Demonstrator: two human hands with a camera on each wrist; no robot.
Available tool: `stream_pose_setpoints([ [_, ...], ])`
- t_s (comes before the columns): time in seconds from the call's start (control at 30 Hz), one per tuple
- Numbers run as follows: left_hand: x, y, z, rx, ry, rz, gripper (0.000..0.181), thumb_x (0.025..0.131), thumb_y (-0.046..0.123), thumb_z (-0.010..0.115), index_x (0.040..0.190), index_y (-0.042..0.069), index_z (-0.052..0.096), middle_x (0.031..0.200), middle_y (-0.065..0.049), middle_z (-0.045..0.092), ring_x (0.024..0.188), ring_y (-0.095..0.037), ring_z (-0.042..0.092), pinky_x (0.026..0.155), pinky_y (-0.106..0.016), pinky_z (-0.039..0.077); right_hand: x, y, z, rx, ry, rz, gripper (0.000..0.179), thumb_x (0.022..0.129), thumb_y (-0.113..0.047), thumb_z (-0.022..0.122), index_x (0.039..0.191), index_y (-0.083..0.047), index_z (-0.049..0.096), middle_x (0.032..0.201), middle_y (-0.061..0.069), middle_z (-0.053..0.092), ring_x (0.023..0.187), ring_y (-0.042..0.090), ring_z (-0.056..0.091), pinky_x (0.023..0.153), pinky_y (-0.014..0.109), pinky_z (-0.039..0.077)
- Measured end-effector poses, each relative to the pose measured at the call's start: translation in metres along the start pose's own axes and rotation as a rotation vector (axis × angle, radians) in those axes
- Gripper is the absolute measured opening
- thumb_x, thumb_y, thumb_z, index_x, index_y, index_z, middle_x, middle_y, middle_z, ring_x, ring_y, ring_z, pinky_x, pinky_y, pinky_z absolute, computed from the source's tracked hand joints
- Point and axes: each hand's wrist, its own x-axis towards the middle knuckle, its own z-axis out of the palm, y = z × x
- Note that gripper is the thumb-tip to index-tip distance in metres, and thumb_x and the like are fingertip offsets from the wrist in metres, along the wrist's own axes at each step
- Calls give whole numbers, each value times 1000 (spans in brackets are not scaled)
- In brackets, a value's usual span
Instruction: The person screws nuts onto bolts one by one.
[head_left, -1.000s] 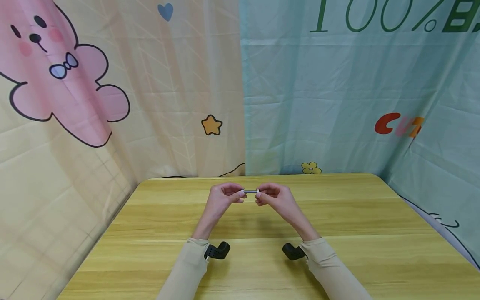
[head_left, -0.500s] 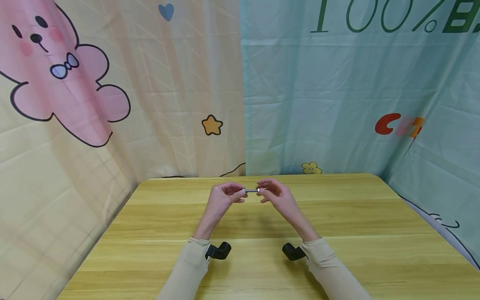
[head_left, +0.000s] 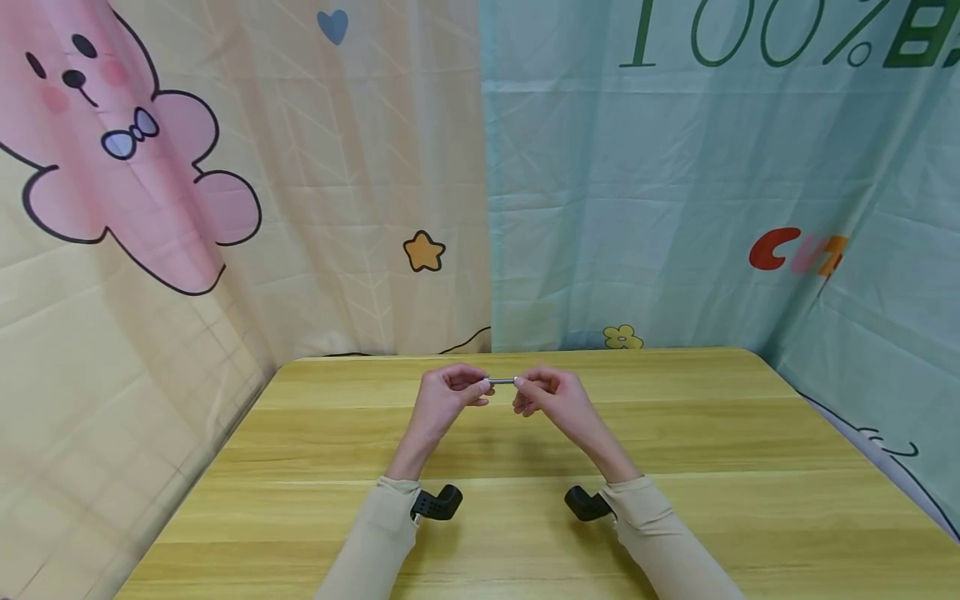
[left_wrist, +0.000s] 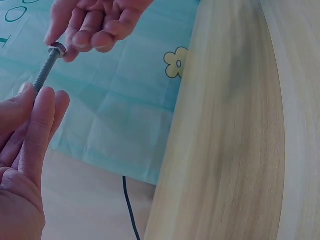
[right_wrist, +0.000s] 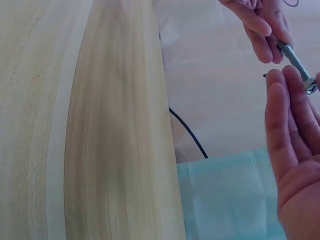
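Observation:
A slim metal bolt (head_left: 502, 382) is held level above the far part of the table, between both hands. My left hand (head_left: 448, 393) pinches one end of it between thumb and fingers. On the other end sits a hex nut (left_wrist: 58, 48), seen at the tip of the threaded shank in the left wrist view. My right hand (head_left: 551, 395) has its thumb and a finger at this nut, pinching it, while its other fingers curl loosely below. The right wrist view shows the nut (right_wrist: 310, 86) beside the right fingers (right_wrist: 280, 120), with the thumb mostly cut off by the frame edge.
The wooden table (head_left: 480, 533) spreads beneath both forearms. Printed curtains (head_left: 637, 208) hang close behind its far edge and along the sides. A black wrist camera (head_left: 437, 502) is strapped on the left sleeve, another black camera (head_left: 587, 503) on the right.
Half a second ago the right fingers were lifted and spread around the nut; now they have come back together on it. The left hand and the bolt stay almost still.

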Motion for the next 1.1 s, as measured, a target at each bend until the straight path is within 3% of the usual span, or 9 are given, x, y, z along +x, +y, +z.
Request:
stream_pose_setpoints([
  [0.1,-1,1,0,7,-4,-2,15,90,-4,68,102,-13,67,97,-27,69,89,-31,70,77,-36,61,1,1,2,-23,43,43,42,104,-32,51,88,4,65,72,18,66,68,34,65,64,43,61],
  [0.2,0,1,0,4,-3,5,14,90,-5,68,102,-13,67,97,-29,69,89,-32,70,76,-36,61,2,6,1,-23,86,18,43,104,-34,51,92,4,66,80,18,66,75,36,64,65,43,60],
  [0.33,0,1,-1,-7,-2,6,14,90,-5,67,101,-13,67,98,-31,68,88,-31,70,76,-35,61,2,5,0,-35,54,-82,19,99,-12,61,114,0,64,108,18,66,100,32,63,79,37,59],
  [0.43,1,1,-2,-12,-1,3,13,90,-4,68,101,-12,68,97,-30,69,87,-29,70,76,-36,61,2,5,0,-44,10,-133,25,94,0,65,118,0,62,115,19,64,108,31,61,86,32,57],
  [0.5,1,1,-2,-13,-3,3,13,90,-4,68,101,-12,68,97,-29,69,87,-29,71,77,-36,61,2,5,-1,-45,-2,-140,25,93,1,66,117,0,62,113,20,65,106,33,62,85,31,57],
  [0.63,1,0,-1,-16,-6,4,14,90,-5,68,101,-13,67,98,-29,69,88,-29,71,77,-37,61,2,7,-1,-18,-8,-106,23,94,-3,67,116,2,63,108,22,67,100,38,64,84,40,59],
  [0.8,0,-1,0,-7,-4,1,14,90,-4,68,101,-12,68,97,-27,69,88,-30,71,76,-36,61,2,7,0,-44,10,-36,23,98,-17,64,110,3,67,90,16,71,86,30,68,78,37,60],
  [1.0,-1,0,3,7,-12,4,14,91,-3,68,102,-12,67,98,-28,69,89,-32,70,77,-36,61,2,8,4,-51,30,13,40,104,-32,52,88,2,67,73,14,67,70,29,64,66,37,59],
  [1.1,-1,1,4,13,-8,12,15,91,-4,67,103,-14,67,98,-29,68,90,-35,70,76,-36,61,2,8,5,-31,61,13,44,105,-34,48,88,2,65,77,15,67,71,29,63,63,38,59],
])
